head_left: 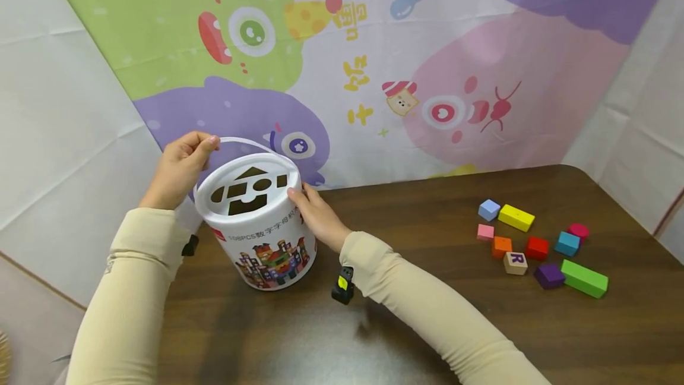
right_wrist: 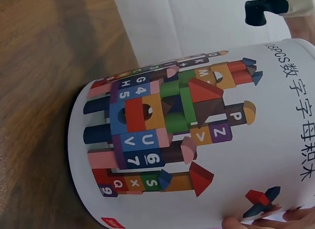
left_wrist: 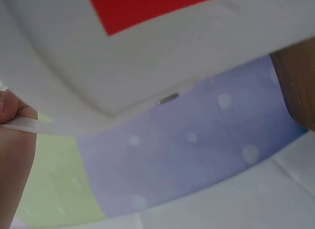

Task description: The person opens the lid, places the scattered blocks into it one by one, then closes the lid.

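A white cylindrical block bucket [head_left: 267,230], printed with a picture of stacked blocks, is at the left part of the wooden table. Its lid [head_left: 251,201] has several shaped holes. My left hand [head_left: 184,162] pinches the thin white strap handle [head_left: 243,141] between thumb and fingers; the strap [left_wrist: 29,124] also shows in the left wrist view. Against the bucket's right side rests my right hand [head_left: 320,215], its thumb near the lid's rim. Its fingertips [right_wrist: 295,215] touch the printed wall in the right wrist view. Whether the base is lifted, I cannot tell.
Loose coloured blocks lie at the table's right: a yellow bar [head_left: 516,218], a green bar [head_left: 584,278], a letter R cube [head_left: 515,263], a purple block [head_left: 549,276] and several others. A cartoon-printed cloth [head_left: 363,153] hangs behind the table.
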The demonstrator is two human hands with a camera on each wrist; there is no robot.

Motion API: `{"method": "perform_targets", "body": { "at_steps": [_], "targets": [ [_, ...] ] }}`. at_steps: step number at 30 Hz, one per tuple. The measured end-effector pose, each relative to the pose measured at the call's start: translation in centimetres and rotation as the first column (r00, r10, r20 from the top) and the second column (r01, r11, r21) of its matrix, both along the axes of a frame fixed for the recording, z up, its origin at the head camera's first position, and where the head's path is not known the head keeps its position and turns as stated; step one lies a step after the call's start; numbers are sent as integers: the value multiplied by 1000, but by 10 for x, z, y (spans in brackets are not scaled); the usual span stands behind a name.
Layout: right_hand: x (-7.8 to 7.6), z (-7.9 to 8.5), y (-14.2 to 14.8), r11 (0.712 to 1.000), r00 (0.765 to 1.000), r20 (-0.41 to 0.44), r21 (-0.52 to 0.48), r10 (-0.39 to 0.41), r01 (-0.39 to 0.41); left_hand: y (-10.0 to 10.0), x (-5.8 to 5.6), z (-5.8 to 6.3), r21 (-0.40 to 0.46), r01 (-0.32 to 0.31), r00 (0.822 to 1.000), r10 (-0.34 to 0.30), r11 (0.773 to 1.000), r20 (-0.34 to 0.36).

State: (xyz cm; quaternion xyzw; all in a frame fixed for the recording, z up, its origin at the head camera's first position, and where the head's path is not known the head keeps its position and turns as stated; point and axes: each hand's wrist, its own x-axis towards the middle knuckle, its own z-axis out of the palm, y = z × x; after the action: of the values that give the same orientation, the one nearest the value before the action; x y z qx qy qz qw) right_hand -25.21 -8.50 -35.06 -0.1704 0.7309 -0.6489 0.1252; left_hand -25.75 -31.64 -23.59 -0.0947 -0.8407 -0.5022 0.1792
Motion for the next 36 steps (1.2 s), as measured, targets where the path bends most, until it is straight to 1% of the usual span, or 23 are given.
{"method": "perform_targets", "body": {
  "at_steps": [4,7,11,15,18,20,22,26,30,33,36],
  "targets": [
    [-4,0,5,999,1000,1,-13,-31,31,12,1,4,0,52,998,-52,999,-32],
    [-7,1,10,999,999,0,-32,-36,36,21,1,5,60,100,994,-97,993,-48],
    [-8,4,21,996,999,-21,-78,-46,45,34,2,10,154,153,987,-145,976,-64],
    [-8,7,36,988,991,-80,-120,-106,96,53,6,17,172,171,983,-158,970,-90],
    [-6,8,49,979,978,-136,-148,-160,140,69,10,21,196,207,976,-188,959,-112],
    [-3,9,58,973,968,-168,-168,-188,159,80,13,22,225,240,969,-217,944,-121],
    [0,11,68,968,958,-202,-190,-205,166,92,15,23,255,269,962,-243,929,-126],
    [8,14,90,955,933,-274,-245,-234,167,116,19,24,284,304,952,-277,910,-131],
    [19,13,115,946,908,-333,-281,-255,162,139,28,20,294,335,942,-310,895,-130],
    [29,11,134,942,892,-367,-295,-264,158,156,35,15,288,356,934,-333,889,-128],
    [39,9,152,943,883,-382,-287,-272,166,170,41,11,288,381,925,-360,879,-125]
  ]
}}
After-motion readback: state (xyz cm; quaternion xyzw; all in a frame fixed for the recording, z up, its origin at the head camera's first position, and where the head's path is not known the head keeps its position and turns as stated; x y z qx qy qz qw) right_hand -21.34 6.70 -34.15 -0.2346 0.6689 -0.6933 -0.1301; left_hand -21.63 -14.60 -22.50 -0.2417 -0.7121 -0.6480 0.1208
